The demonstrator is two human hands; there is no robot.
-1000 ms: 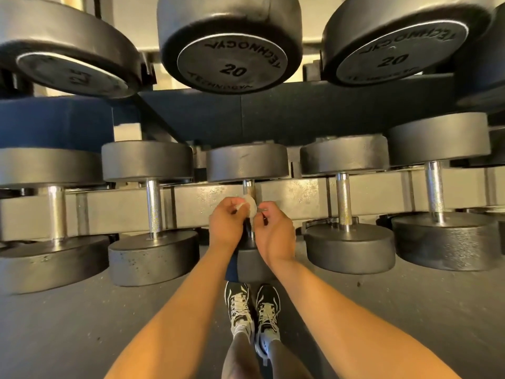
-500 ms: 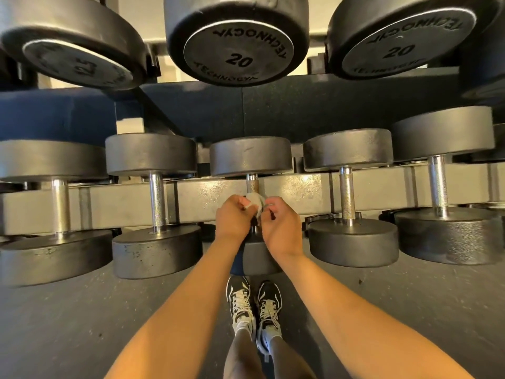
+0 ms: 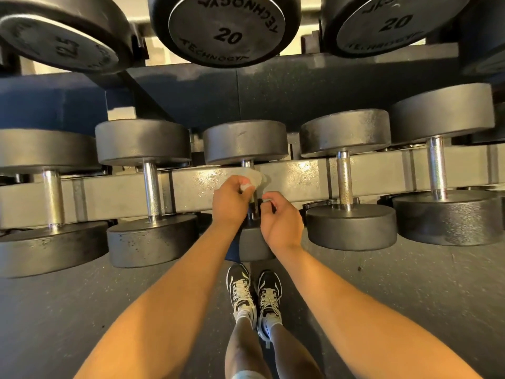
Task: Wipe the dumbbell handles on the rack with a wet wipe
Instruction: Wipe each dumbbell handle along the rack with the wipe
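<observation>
Several black dumbbells with chrome handles lie across the grey rail (image 3: 295,177) of the lower rack. At the middle dumbbell (image 3: 245,142), my left hand (image 3: 231,201) pinches a crumpled white wet wipe (image 3: 252,178) against the upper part of the handle (image 3: 247,164). My right hand (image 3: 280,221) is just right of the handle's lower part, fingers curled, thumb and forefinger apart from the wipe. Both hands hide most of that handle.
Neighbouring handles stand bare at left (image 3: 151,191) and right (image 3: 344,180). Large 20-marked dumbbell heads (image 3: 226,26) hang over from the upper shelf. My two shoes (image 3: 252,292) stand on the dark rubber floor (image 3: 410,291) below the rack.
My left hand has slid the wipe up the handle toward the far head. My right hand has let go of the wipe and dropped slightly lower and right.
</observation>
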